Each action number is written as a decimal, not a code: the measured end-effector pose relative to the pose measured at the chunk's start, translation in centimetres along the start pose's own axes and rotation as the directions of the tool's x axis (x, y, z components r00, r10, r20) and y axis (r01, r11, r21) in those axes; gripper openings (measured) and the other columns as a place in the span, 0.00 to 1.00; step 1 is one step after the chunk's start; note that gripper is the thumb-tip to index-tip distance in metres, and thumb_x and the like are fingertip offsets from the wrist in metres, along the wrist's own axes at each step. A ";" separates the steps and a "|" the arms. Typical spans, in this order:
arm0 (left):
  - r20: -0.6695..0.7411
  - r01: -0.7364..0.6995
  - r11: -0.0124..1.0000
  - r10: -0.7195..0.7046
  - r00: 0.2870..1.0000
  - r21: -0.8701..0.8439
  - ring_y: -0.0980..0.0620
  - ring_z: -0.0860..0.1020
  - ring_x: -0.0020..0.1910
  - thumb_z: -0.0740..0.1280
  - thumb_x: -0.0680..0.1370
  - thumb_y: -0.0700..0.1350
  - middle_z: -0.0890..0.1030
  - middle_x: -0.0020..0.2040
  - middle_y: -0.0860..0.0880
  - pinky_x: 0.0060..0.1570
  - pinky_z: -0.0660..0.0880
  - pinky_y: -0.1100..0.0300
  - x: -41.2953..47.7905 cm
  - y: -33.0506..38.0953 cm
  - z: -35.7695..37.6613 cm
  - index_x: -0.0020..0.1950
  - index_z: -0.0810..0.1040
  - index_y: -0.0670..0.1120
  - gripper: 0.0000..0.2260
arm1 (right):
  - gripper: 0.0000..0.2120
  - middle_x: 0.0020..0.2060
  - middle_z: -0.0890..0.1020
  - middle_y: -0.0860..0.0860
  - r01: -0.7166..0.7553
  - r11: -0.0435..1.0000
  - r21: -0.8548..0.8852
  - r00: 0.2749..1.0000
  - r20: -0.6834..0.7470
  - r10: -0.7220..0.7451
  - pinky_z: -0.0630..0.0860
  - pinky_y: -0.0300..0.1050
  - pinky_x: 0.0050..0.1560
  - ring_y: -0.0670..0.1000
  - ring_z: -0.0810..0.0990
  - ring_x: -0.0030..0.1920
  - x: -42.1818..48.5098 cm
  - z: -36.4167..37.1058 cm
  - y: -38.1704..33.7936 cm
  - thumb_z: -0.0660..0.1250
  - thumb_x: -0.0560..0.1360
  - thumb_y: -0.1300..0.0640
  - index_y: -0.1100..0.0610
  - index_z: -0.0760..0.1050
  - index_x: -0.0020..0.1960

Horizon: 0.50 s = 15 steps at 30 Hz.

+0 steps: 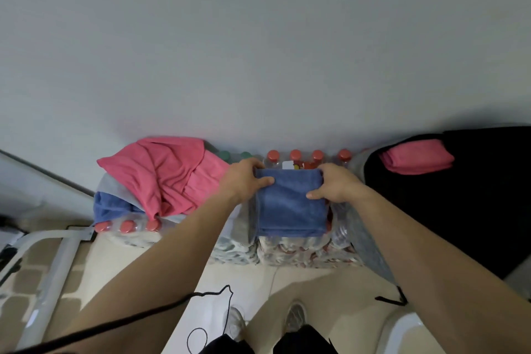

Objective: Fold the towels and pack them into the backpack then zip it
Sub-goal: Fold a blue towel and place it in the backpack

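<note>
Left hand (247, 178) grips the far left corner of the folded blue towel (290, 207), thumb laid flat on top and fingers curled over the far edge; the right hand (336, 184) holds the right edge the same way, thumb on top and fingers wrapped down the side. From where one stands, the towel lies as a neat square on shrink-wrapped packs of bottles (287, 253), its near edge level with the near edge of the packs and showing several stacked layers. Its far edge sits just short of a row of red caps (296, 154), which stand right against the plain wall (258, 52), so there is little room beyond. To the left, touching nothing of it, a crumpled pink towel (163, 172) lies over a heap of grey and blue cloth (112, 198) on more bottles. To the right the black backpack (474, 195) lies close beside the packs, with a folded pink towel (416, 156) at its far end. The space between the two piles is narrow; nearer, pale floor (258, 282) lies open below the arms, crossed by a thin black cable (212, 294). A white frame (54, 261) stands at the near left.
</note>
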<state>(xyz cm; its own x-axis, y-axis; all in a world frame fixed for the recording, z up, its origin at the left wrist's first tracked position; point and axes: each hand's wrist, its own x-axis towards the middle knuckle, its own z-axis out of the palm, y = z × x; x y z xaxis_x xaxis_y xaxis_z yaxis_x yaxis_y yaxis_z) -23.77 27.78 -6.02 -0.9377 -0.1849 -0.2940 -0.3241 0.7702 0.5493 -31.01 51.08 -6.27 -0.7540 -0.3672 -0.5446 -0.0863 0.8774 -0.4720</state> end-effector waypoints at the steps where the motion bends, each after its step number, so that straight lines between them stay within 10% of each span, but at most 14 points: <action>1: -0.025 0.002 1.000 -0.001 1.000 0.030 0.48 0.80 0.49 0.73 0.72 0.56 0.82 0.49 0.50 0.46 0.74 0.56 0.3 0.1 0.7 0.56 0.78 0.51 0.16 | 0.29 0.56 0.81 0.51 -0.023 0.998 -0.054 0.998 -0.066 0.019 0.78 0.50 0.56 0.56 0.80 0.57 -0.2 0.4 -0.2 0.79 0.65 0.48 0.57 0.75 0.62; 8: -0.068 0.175 0.984 -0.173 0.983 0.018 0.43 0.82 0.46 0.70 0.75 0.55 0.83 0.50 0.44 0.46 0.78 0.52 0.7 0.6 3.0 0.58 0.76 0.45 0.18 | 0.08 0.39 0.84 0.55 -0.080 0.912 0.403 0.987 -0.098 0.130 0.81 0.46 0.33 0.53 0.85 0.33 0.2 0.7 -0.8 0.71 0.71 0.63 0.56 0.76 0.48; 12: 0.022 0.233 0.908 -0.241 0.970 -0.347 0.48 0.82 0.31 0.69 0.77 0.40 0.82 0.47 0.43 0.33 0.81 0.55 -0.1 0.8 2.8 0.60 0.73 0.42 0.13 | 0.15 0.49 0.78 0.52 -0.074 0.833 0.548 0.989 -0.066 0.132 0.83 0.51 0.40 0.57 0.86 0.37 0.0 1.2 0.0 0.68 0.74 0.68 0.54 0.71 0.55; 15: 0.037 0.250 0.822 -0.270 0.962 -0.512 0.43 0.83 0.39 0.69 0.76 0.35 0.79 0.50 0.41 0.31 0.81 0.57 -0.6 0.8 2.2 0.57 0.73 0.42 0.11 | 0.25 0.56 0.76 0.52 -0.021 0.827 0.561 0.992 -0.089 0.086 0.84 0.54 0.46 0.58 0.85 0.45 -0.1 1.7 0.4 0.67 0.74 0.70 0.54 0.68 0.67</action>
<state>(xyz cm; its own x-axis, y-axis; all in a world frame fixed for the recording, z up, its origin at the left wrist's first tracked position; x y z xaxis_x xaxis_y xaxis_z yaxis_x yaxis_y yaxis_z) -23.19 29.82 -7.15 -0.8101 -0.3636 -0.4600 -0.5649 0.2740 0.7783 -29.84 50.96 -7.53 -0.8136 -0.2613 -0.5194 0.3103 0.5603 -0.7679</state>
